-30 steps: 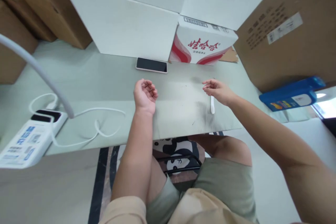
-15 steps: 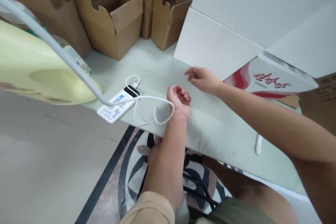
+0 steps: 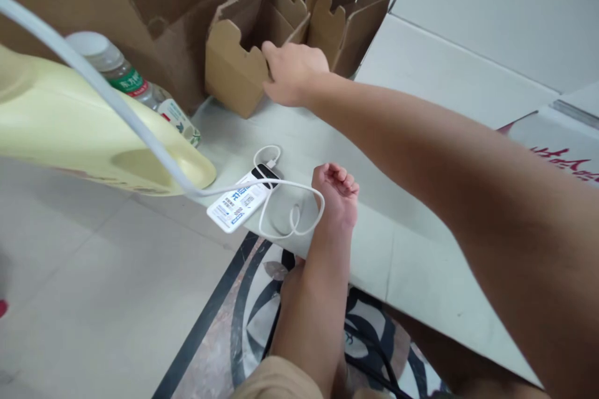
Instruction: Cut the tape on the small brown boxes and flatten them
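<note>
My right hand (image 3: 297, 72) is stretched out over the near right side of an open-topped cardboard box (image 3: 231, 65). Its index finger and thumb are apart, with the index fingertip at the box's upper edge; whether it touches the cardboard I cannot tell, and the other fingers are hidden. Palm up, my left hand (image 3: 337, 190) rests on the table (image 3: 412, 243) with its fingers loosely curled and nothing in it. Just left of that hand lies a looped white cable (image 3: 292, 218), beside a white power bank (image 3: 243, 196) with blue print.
A large pale yellow container (image 3: 93, 131) stands at the left, with a clear plastic bottle (image 3: 121, 72) behind it. More cardboard boxes (image 3: 344, 25) are at the back. A white carton (image 3: 556, 149) with red lettering is at the right. A thick white cord (image 3: 112, 100) crosses the upper left.
My right hand has moved left and away from me, from beside the white panel to the cardboard box. My left hand stays on the table. The view has shifted left.
</note>
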A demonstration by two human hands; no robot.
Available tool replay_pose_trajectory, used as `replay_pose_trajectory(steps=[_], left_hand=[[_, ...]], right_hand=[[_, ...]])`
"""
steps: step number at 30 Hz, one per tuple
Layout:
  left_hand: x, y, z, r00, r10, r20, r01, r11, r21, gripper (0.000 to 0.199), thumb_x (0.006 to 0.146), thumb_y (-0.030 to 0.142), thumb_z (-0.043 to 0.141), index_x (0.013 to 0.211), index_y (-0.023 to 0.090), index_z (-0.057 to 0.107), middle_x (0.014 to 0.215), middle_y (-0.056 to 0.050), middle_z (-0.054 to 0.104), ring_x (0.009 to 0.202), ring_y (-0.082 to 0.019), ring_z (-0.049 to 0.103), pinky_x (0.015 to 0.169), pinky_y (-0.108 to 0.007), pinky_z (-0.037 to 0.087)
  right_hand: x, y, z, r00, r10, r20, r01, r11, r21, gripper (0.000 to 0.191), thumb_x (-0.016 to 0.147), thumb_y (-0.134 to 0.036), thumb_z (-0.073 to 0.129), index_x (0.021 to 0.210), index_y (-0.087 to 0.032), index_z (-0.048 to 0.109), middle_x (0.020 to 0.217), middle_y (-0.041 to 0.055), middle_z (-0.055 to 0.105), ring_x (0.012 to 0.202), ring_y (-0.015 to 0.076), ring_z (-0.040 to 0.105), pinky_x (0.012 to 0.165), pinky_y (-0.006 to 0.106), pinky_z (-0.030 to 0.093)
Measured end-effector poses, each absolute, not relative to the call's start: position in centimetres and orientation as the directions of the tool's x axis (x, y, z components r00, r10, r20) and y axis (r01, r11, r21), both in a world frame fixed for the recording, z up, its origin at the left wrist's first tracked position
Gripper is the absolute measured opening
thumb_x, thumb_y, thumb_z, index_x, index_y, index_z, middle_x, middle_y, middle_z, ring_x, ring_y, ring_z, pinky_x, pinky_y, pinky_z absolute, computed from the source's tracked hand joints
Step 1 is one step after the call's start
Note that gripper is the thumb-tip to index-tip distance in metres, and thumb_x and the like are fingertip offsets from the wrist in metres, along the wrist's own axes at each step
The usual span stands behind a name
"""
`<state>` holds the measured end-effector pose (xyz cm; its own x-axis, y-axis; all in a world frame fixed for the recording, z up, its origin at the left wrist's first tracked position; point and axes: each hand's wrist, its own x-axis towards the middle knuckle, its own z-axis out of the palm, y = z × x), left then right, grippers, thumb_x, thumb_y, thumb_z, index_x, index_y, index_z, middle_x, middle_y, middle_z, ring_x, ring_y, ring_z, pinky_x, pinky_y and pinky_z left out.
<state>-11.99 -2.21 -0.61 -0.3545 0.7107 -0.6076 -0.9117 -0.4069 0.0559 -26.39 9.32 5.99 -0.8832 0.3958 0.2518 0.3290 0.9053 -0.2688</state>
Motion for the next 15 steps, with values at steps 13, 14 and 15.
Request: replay_pose_trajectory(steps=[13,14,15], left_hand=[[-9.9,-1.2,-1.6,-0.608,0.378,-0.698,-0.761,-0.527,0.377,0.015,0.085,0.022,0.044,0.071,0.021,0.041,0.067,0.005,0.04,0.055,-0.009,0.04,0.059,-0.026,0.032],[-9.7,-1.0,-1.7,-0.637,0.357,-0.684,-0.742,-0.523,0.418,0.016,0.086,0.021,0.045,0.07,0.02,0.042,0.069,0.004,0.041,0.057,-0.009,0.041,0.061,-0.025,0.033],[-9.5,-0.8,-1.7,-0.681,0.342,-0.647,-0.713,-0.512,0.479,0.016,0.086,0.02,0.046,0.07,0.02,0.043,0.07,0.004,0.043,0.059,-0.009,0.044,0.062,-0.025,0.034]], right_hand=[[4.7,8.2,10.5,-0.603,0.613,0.511,0.503,0.789,-0.352,0.023,0.09,-0.025,0.056,0.112,-0.028,0.059,0.096,0.0052,0.069,0.087,0.0238,0.067,0.086,0.042,0.05],[8.0,7.4,10.3,-0.558,0.613,0.559,0.503,0.786,-0.36,0.022,0.092,-0.029,0.053,0.112,-0.032,0.061,0.102,0.0055,0.069,0.09,0.0254,0.067,0.087,0.045,0.049],[11.1,6.6,9.8,-0.507,0.602,0.618,0.499,0.789,-0.359,0.021,0.093,-0.038,0.052,0.11,-0.037,0.063,0.101,0.0047,0.068,0.089,0.0273,0.067,0.085,0.048,0.049]])
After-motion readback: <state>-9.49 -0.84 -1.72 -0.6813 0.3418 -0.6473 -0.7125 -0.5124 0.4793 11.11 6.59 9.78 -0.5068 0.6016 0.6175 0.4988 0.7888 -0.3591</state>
